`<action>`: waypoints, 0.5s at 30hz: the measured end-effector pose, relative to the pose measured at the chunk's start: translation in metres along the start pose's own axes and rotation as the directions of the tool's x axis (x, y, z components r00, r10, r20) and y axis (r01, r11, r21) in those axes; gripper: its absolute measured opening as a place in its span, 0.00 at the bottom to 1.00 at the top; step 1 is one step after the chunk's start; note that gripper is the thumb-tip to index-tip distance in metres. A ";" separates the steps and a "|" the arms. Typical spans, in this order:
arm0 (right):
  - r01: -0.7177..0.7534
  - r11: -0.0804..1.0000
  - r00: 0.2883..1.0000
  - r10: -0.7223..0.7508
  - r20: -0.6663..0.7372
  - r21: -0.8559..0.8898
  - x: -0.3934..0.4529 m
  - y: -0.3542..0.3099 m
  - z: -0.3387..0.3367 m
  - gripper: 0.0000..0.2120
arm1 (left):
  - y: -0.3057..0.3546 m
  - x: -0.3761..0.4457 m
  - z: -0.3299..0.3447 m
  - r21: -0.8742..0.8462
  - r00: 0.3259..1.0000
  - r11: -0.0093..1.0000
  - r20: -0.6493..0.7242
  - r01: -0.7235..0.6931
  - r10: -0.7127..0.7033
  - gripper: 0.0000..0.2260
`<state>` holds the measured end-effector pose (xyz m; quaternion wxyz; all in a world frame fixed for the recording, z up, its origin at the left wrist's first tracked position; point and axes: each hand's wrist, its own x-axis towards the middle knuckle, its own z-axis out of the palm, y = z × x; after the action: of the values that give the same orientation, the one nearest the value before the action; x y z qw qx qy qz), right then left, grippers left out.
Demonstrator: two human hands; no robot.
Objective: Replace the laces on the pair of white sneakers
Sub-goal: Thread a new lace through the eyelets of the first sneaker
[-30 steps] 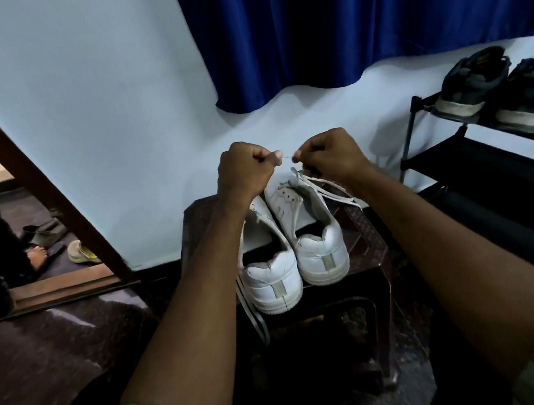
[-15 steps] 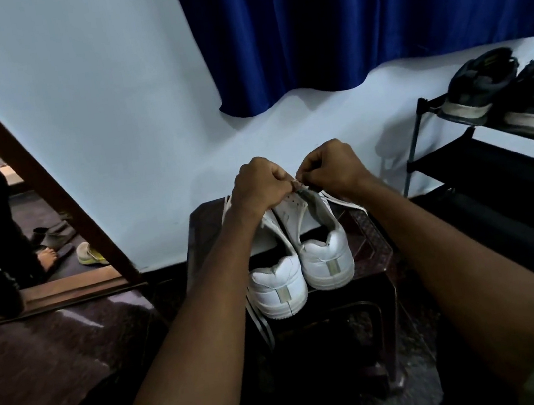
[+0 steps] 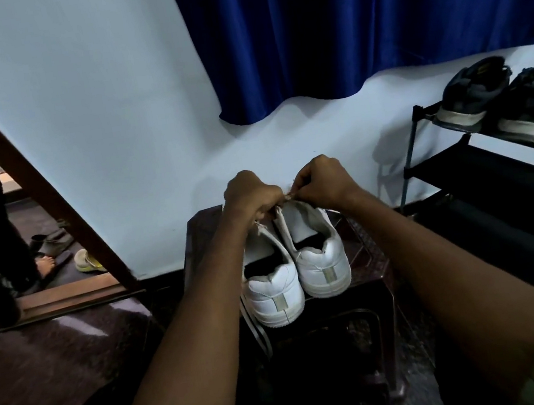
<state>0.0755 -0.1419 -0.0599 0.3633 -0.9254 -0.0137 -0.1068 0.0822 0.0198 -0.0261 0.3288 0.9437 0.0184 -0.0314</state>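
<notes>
Two white sneakers stand side by side, heels toward me, on a dark stool [image 3: 369,258]: the left sneaker [image 3: 274,293] and the right sneaker [image 3: 323,261]. My left hand [image 3: 250,196] and my right hand [image 3: 323,180] are curled together over the front of the right sneaker. Between their fingertips they pinch a white lace [image 3: 289,197]. The sneakers' fronts and eyelets are hidden behind my hands. Another loose lace [image 3: 256,328] hangs off the stool's front edge below the left sneaker.
A black shoe rack [image 3: 481,163] with dark sneakers [image 3: 474,91] stands at the right. A blue curtain [image 3: 353,23] hangs on the white wall behind. At the left, a wooden-framed mirror [image 3: 64,295] shows a person's foot and sandals.
Both hands have come down from a raised, slightly apart position and met close over the right sneaker's front. The pulled-up lace is now bunched between the fingertips.
</notes>
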 end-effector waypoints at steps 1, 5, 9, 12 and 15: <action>0.003 1.000 1.000 -0.003 0.005 -0.008 0.000 0.000 0.001 0.03 | -0.003 0.002 -0.002 -0.051 0.999 0.998 0.036 0.027 -0.025 0.10; -0.018 1.000 1.000 0.018 0.009 -0.016 -0.001 -0.003 0.010 0.02 | -0.013 0.003 -0.007 -0.136 0.989 0.987 0.129 0.089 -0.072 0.11; -0.039 0.998 0.999 0.039 -0.007 -0.041 -0.004 -0.007 0.015 0.06 | -0.016 0.006 -0.006 -0.193 0.985 0.975 0.152 0.112 -0.083 0.05; -0.039 0.999 0.999 0.039 0.001 0.000 -0.003 -0.005 0.016 0.03 | -0.019 0.010 -0.005 -0.219 0.983 0.967 0.154 0.133 -0.101 0.05; -0.055 0.997 0.998 0.054 0.012 0.056 -0.002 -0.002 0.019 0.02 | -0.018 0.009 -0.004 -0.278 0.983 0.949 0.149 0.148 -0.109 0.02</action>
<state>0.0770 -0.1276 -0.0721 0.3921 -0.9153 0.0067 -0.0916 0.0900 0.0369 -0.0345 0.4604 0.8784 0.0626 -0.1117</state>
